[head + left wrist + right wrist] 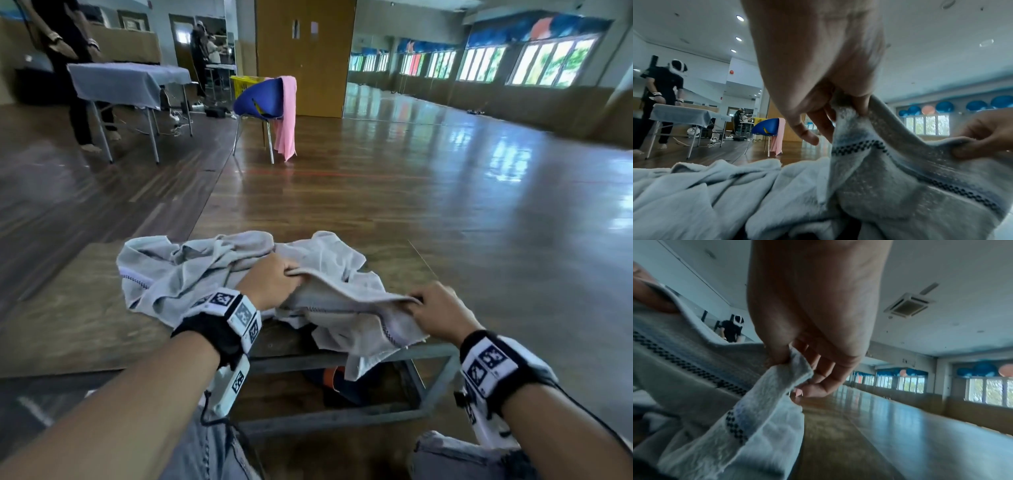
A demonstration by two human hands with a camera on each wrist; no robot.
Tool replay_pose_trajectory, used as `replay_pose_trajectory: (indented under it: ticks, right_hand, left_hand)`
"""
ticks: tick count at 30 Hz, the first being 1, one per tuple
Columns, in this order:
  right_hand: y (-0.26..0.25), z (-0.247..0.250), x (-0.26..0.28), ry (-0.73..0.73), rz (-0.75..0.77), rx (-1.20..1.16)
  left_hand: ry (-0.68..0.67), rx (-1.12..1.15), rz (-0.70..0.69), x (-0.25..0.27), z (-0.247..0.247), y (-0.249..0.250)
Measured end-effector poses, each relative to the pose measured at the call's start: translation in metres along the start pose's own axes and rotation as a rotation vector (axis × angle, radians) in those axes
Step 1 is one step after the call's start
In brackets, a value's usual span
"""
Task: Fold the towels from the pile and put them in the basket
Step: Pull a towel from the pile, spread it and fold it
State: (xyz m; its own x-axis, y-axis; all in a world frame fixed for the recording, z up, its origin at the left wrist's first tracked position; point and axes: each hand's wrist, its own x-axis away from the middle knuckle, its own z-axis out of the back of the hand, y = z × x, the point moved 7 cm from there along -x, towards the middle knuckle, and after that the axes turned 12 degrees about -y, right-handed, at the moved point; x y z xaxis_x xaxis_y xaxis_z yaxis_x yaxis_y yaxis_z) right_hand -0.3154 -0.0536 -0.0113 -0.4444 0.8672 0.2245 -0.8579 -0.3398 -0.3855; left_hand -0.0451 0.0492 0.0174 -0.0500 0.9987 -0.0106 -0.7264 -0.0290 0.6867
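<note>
A crumpled pile of pale grey towels (191, 274) lies on a low wooden table (68, 329) in front of me. From it I hold up one grey towel (356, 308) with a dark checked stripe near its hem. My left hand (274, 277) pinches its top edge at the middle of the pile, seen close in the left wrist view as the left hand (838, 104) on the towel (890, 170). My right hand (435, 308) pinches the same edge further right; the right wrist view shows the right hand (789, 360) gripping a towel (705, 369) corner. The towel's lower part hangs over the table's near edge.
A yellow basket (245, 85) stands on a blue chair (260, 99) across the wooden floor, with a pink towel (286, 120) draped over it. A cloth-covered table (130, 82) with a person beside it is at the far left. My knees are below the table.
</note>
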Motion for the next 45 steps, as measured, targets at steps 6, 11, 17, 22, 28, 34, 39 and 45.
replay_pose_trajectory:
  ticks: [6,11,17,22,28,34,39,45]
  right_hand:
    - [0.036,-0.046,-0.005,-0.105,-0.045,-0.101]
    - [0.053,-0.041,-0.021,0.038,-0.082,-0.240]
    - [0.051,-0.051,-0.058,0.034,-0.051,-0.336]
    - [0.044,-0.085,-0.088,-0.077,-0.101,-0.277]
    - [0.016,-0.075,-0.099,0.031,-0.004,-0.361]
    - [-0.060,0.000,-0.066,0.310,0.623,-0.305]
    - [-0.068,0.044,-0.090,0.252,0.545,-0.161]
    - [-0.131,0.104,-0.161,0.301,0.412,0.024]
  left_hand:
    - [-0.176,0.022,0.051,-0.023,-0.056,-0.014]
    - [-0.219,-0.034,0.063,-0.049,-0.084,-0.010]
    - [-0.290,-0.156,0.093,-0.090,-0.109,-0.019]
    - [-0.421,-0.221,0.167,-0.107,-0.139,-0.039]
    - [-0.429,-0.128,0.055,-0.110,-0.135,-0.042]
    - [-0.317,-0.066,-0.140,-0.110,-0.099,-0.007]
    - [-0.357,-0.018,-0.121,-0.119,-0.058,0.013]
    - [-0.001,-0.063,-0.165,-0.162,0.041,0.028]
